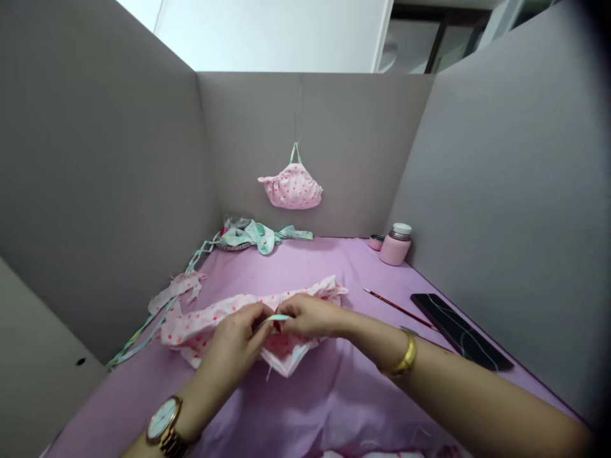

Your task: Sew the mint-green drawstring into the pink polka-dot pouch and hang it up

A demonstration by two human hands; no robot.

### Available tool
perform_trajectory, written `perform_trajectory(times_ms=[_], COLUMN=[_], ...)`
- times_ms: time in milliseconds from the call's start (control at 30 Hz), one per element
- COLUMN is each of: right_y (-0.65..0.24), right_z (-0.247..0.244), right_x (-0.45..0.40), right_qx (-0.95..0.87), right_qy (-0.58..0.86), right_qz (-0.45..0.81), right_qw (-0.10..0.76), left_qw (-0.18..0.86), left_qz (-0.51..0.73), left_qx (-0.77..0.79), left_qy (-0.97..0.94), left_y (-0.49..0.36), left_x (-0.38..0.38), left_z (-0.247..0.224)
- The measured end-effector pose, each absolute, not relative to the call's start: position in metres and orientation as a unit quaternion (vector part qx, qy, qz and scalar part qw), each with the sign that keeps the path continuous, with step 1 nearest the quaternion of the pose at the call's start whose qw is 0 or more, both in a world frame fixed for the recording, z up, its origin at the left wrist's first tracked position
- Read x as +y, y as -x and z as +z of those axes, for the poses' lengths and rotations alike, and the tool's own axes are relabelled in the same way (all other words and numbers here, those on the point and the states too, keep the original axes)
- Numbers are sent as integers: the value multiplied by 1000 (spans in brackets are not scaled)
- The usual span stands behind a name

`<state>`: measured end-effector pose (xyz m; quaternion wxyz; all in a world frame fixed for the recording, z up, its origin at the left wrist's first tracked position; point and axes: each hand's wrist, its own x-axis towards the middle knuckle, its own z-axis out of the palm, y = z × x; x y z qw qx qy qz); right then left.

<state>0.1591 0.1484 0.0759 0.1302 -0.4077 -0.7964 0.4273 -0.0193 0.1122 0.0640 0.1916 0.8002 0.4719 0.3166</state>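
Note:
A white and pink fabric piece [219, 312] with red dots lies across the middle of the purple cloth. Above its front part, my left hand [238, 337] pinches one end of a short mint-green ribbon [279, 317]. The fingers of my right hand [308, 315] are closed on the ribbon's other end, beside the left fingertips. Below the hands the fabric opens into a pointed fold with a pink inside. My fingers partly hide where ribbon and fabric meet.
A dotted pouch [292, 187] hangs at the back wall. Mint ribbons [260, 236] lie behind at left, with pink scraps [179, 289] nearer. At right are a pink jar [396, 245], small tin [376, 242], thin brush [396, 306] and black phone-like slab [458, 331]. Grey panels enclose three sides.

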Motion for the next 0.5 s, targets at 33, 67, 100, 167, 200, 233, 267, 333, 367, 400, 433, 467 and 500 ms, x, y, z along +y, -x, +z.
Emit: perform_trajectory(times_ms=[33,67,100,167,200,233,267,333,367,400,433,467,500], right_y=[-159,-158,-158,-158,-158,-158,-158,-157,-156,-156,-156,-155,-155], right_z=[81,89,98,118,128,137,144,153,156,157,158,159,159], right_x=[152,154,157,158,158,157,155,151,148,144,140,136,131], right_qx=[-791,-785,-781,-779,-781,-783,-785,-785,-784,-783,-784,-785,-788], right_qy=[419,425,426,416,408,399,392,385,384,383,379,375,370], right_qz=[417,412,408,402,400,399,399,401,403,407,412,418,424], right_qw=[156,181,205,241,253,261,266,273,275,273,269,261,251], left_qw=[165,138,114,92,101,120,144,191,214,245,291,354,427], left_qz=[355,398,435,465,458,440,420,390,387,387,388,380,361], left_qx=[466,460,457,465,478,493,507,517,515,509,502,492,477], left_qy=[-793,-782,-768,-748,-743,-741,-739,-737,-735,-729,-717,-699,-678], left_y=[21,23,26,32,36,39,42,45,46,46,45,44,42], left_x=[109,106,102,95,92,90,89,87,86,85,84,82,80], left_z=[67,71,74,80,82,84,85,87,88,88,89,90,90])
